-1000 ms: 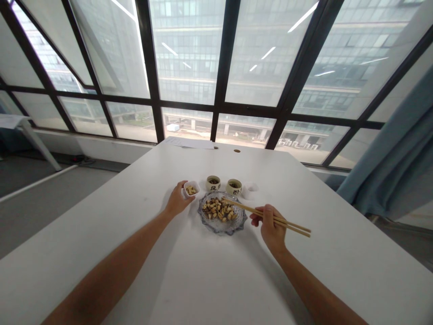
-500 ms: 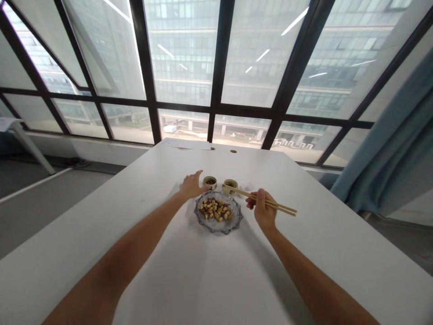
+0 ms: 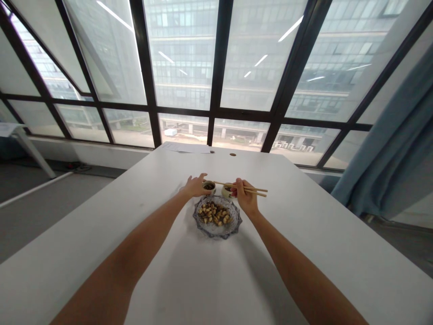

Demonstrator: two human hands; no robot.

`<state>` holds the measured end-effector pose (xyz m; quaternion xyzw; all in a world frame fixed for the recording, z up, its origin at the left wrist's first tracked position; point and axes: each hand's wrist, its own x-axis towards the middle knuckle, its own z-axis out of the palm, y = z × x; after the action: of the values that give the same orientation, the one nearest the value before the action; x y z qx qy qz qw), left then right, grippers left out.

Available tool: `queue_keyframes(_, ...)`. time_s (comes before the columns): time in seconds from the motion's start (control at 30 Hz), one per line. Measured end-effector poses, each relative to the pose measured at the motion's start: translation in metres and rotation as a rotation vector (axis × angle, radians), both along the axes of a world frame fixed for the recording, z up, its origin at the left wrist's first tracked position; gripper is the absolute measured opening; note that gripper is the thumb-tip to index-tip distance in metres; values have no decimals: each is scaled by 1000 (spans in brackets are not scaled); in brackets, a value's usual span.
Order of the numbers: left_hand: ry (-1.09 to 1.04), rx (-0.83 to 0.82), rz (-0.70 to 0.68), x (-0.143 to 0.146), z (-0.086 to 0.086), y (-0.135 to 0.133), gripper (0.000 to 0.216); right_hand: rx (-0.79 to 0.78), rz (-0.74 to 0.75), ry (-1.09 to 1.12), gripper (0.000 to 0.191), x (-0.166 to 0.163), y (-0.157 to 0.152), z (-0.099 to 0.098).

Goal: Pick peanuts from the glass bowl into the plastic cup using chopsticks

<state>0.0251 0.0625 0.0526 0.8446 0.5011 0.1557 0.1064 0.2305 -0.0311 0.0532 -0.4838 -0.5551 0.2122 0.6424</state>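
My left hand is curled around the side of a small pale cup with dark contents, thumb in front and a finger behind its rim. In my right hand is a pair of wooden chopsticks, slanting left so that their tips reach the left cup's mouth. Whether the tips pinch anything is too small to tell. A second small cup stands to the right, partly hidden by my right hand. Closer to me sits a scalloped glass bowl with a mix of peanuts and darker bits.
Everything stands on a long white table. Papers lie at its far edge, near a round hole. Large windows rise behind, a blue curtain hangs at the right, and another table stands at the far left.
My right hand has moved left with the chopsticks, their tips going from the right cup to the left one. My left hand's fingers have closed in around the left cup.
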Motion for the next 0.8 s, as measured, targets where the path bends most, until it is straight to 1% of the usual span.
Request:
queue_keyframes(0.07, 13, 15, -4, -2, -1, -1, 77, -15, -11, 43, 58, 8, -15, 2)
queue_keyframes(0.13, 17, 71, -12, -6, -5, -4, 74, -53, -1, 52, 59, 17, -33, 3)
queue_keyframes(0.23, -49, 240, -8, -19, -13, -16, 59, -98, 15, 39, 59, 27, -57, 1)
queue_keyframes(0.33, -175, 391, 15, -39, -25, -33, 45, -105, 49, -28, 58, 34, -71, -3)
queue_keyframes(0.4, -244, 454, 35, -53, -34, -43, 44, -84, 78, -100, 57, 39, -75, -7)
queue_keyframes(0.5, -362, 519, 92, -68, -53, -49, 55, -21, 82, -224, 52, 46, -80, -21)
queue_keyframes(0.57, -448, 519, 125, -72, -67, -48, 62, 17, 65, -319, 49, 50, -84, -32)
queue_keyframes(0.63, -517, 479, 154, -73, -81, -46, 69, 23, 58, -374, 46, 51, -89, -43)
queue_keyframes(0.7, -574, 422, 190, -72, -91, -44, 73, 35, 18, -346, 46, 51, -94, -50)
queue_keyframes(0.8, -650, 327, 230, -73, -98, -43, 79, 43, -31, -243, 48, 46, -99, -55)
